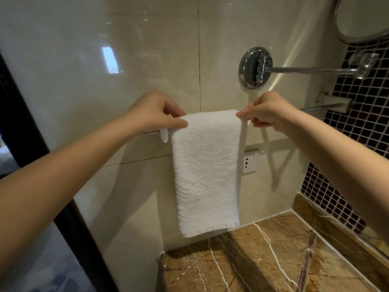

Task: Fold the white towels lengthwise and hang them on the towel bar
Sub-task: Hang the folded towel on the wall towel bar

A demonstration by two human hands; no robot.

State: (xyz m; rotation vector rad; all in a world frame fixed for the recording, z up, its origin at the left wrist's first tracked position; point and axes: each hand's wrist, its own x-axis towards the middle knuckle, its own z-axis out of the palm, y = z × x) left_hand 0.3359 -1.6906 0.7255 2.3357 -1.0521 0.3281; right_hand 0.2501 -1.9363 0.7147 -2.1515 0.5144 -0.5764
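The left hand (160,111) pinches the top left edge of the white terry-cloth towel (207,169). Its thumb is below, its forefinger above, and the other fingers are curled in behind. The right hand (267,111) pinches the top right edge in like manner, fingertips closed on the fold and lower fingers curled beneath. Both grips are closed on cloth.

The towel is draped over the slim metal towel bar (320,106), its top fold running straight from one pinch to the other. Below the grips it hangs flat as a narrow folded strip, with a second layer showing along the side under the right hand. Its hemmed lower edge hangs close over the brown veined marble counter (273,260); contact cannot be determined.

The bar shows beyond each grip. A short length with a white oval end piece (164,135) sits just below the left hand, and a longer length runs outward from the right hand to a wall bracket. Between the grips the towel covers it.

Above the right hand a round chrome wall plate (255,67) carries a chrome arm reaching outward. Below that hand, just beside the towel's edge, is a white wall socket (249,163). Glossy beige wall tile (105,60) stands behind both hands, and dark mosaic tile (362,127) lies outward of the right forearm.
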